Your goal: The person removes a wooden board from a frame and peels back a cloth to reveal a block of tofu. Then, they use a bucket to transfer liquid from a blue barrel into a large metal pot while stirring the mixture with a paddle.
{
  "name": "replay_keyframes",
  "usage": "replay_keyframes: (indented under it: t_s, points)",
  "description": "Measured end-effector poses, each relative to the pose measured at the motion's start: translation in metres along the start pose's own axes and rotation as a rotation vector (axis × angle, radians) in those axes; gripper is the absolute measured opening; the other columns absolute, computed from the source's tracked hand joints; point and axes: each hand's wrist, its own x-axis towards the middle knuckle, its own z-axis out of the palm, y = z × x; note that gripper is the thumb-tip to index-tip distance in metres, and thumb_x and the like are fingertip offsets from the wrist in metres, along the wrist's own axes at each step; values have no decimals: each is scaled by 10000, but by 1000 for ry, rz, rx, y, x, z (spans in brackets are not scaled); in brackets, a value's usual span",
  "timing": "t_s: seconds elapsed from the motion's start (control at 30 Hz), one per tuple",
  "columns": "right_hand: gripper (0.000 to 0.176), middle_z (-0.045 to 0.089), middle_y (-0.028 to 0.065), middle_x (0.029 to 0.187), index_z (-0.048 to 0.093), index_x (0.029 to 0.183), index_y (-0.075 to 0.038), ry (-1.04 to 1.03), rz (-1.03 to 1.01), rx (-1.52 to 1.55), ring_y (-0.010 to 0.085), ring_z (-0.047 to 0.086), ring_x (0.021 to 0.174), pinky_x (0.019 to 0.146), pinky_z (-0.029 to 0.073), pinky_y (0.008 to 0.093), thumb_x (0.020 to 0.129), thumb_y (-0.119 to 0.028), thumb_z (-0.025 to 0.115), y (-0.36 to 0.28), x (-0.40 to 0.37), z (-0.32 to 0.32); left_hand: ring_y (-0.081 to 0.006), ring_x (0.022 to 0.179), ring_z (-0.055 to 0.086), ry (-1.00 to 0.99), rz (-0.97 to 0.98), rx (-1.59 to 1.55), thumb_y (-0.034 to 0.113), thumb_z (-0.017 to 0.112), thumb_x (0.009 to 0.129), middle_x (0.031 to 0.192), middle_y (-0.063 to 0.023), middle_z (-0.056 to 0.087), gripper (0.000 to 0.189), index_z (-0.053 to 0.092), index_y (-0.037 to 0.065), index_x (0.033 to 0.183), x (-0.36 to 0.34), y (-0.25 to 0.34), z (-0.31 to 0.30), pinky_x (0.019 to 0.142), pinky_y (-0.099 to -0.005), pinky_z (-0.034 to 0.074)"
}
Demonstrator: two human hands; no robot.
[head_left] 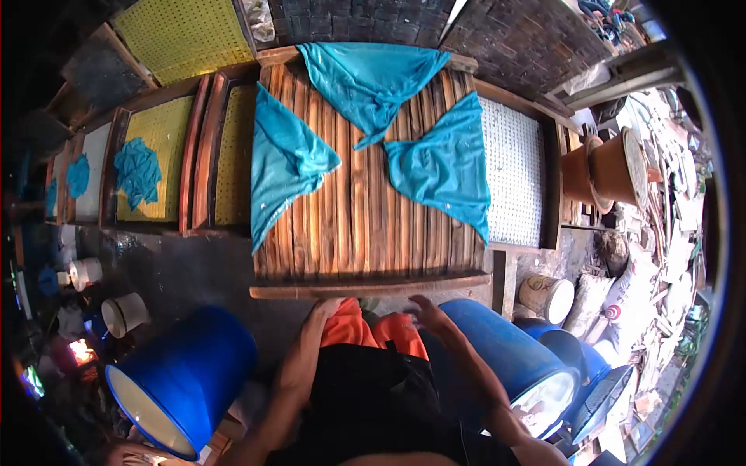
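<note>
A slatted wooden board [357, 233] lies before me, with a thick rail [369, 289] along its near edge. Three turquoise cloths rest on it: one cloth [373, 78] hangs over the far edge with its tip toward the middle, another cloth [284, 159] is on the left side, and a third cloth [447, 159] on the right. My left hand [325, 309] is just below the near rail, by my orange shorts; its fingers are too indistinct to read. Right of it, my right hand [426, 312] is below the rail too, fingers apart and holding nothing.
Blue barrels stand close on both sides, one barrel [186, 380] at left and another barrel [509, 357] at right. Framed mesh trays, such as the yellow tray [175, 116] with a crumpled turquoise cloth [138, 172], flank the board. Clay pots [622, 167] sit at right.
</note>
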Motion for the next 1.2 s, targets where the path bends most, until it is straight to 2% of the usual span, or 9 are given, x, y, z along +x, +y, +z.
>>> replay_keyframes:
  t_s: [0.07, 0.13, 0.17, 0.23, 0.47, 0.73, 0.93, 1.03, 1.2]
  points:
    - [426, 624, 117, 1211, 595, 1290, -43, 5, -672, -1092, 278, 603, 1140, 873, 560, 476, 893, -155, 701, 25, 58, -8, -256, 1207, 566, -117, 19, 120, 189, 499, 1008, 1277, -162, 575, 367, 512, 72, 1356, 113, -147, 14, 1008, -349, 442]
    - [457, 578, 99, 1309, 586, 1280, -57, 9, -605, -842, 307, 587, 1142, 960, 503, 528, 862, -182, 722, 55, 95, -1, -286, 1125, 650, -146, 13, 151, 138, 452, 1031, 1176, -162, 653, 312, 583, 22, 1289, 133, -196, 22, 935, -344, 533]
    - [468, 606, 87, 1276, 586, 1261, -55, -104, -365, 125, 281, 573, 1158, 985, 486, 490, 858, -234, 744, 56, 85, 14, -235, 1011, 677, -199, -102, -50, 223, 567, 983, 1100, -149, 687, 306, 601, 15, 1205, 119, -197, 23, 843, -325, 538]
    - [468, 611, 84, 1263, 590, 1255, -57, -147, -184, 253, 264, 581, 1138, 955, 501, 461, 859, -250, 749, 26, 17, 18, -190, 879, 718, -301, -250, -211, 322, 676, 946, 1054, -130, 715, 407, 580, 18, 1199, 84, -190, 19, 678, -287, 537]
    - [697, 623, 165, 1274, 396, 1436, 71, -232, -451, 564, 301, 624, 1148, 913, 525, 410, 893, -215, 725, -144, -186, 14, -256, 869, 714, -345, 226, -535, 277, 524, 1038, 1106, -208, 696, 300, 593, 46, 1216, -20, -67, -14, 684, -308, 551]
    - [469, 717, 207, 1077, 546, 1333, 54, 189, -716, -243, 278, 709, 958, 803, 561, 346, 997, -274, 557, -233, -130, -42, -90, 801, 610, 555, 746, 279, 194, 645, 966, 1068, -54, 693, 277, 631, 60, 1208, 69, 2, -95, 685, -249, 495]
    - [598, 653, 269, 1170, 593, 1254, 51, 969, -831, -607, 371, 650, 1080, 945, 490, 418, 1005, -484, 497, -313, 16, -127, -353, 1260, 531, 824, 524, 500, 474, 624, 948, 1310, -234, 589, 616, 521, 65, 1396, 170, 85, -163, 1051, -416, 409]
    - [708, 586, 332, 1265, 494, 1368, 62, 523, -531, -434, 427, 583, 1189, 1000, 454, 451, 1021, -548, 399, -345, 61, -159, -331, 1421, 376, 651, 206, 407, 704, 538, 886, 1500, -236, 428, 941, 404, -26, 1463, 196, 131, -178, 1157, -398, 291]
    - [706, 648, 252, 944, 657, 1186, 24, 560, -1208, -814, 257, 656, 963, 803, 509, 349, 1034, -578, 322, -299, 118, -187, -328, 1306, 501, 492, 268, 288, 652, 633, 863, 1385, -196, 552, 847, 532, -33, 1351, 251, 113, -210, 1065, -420, 395]
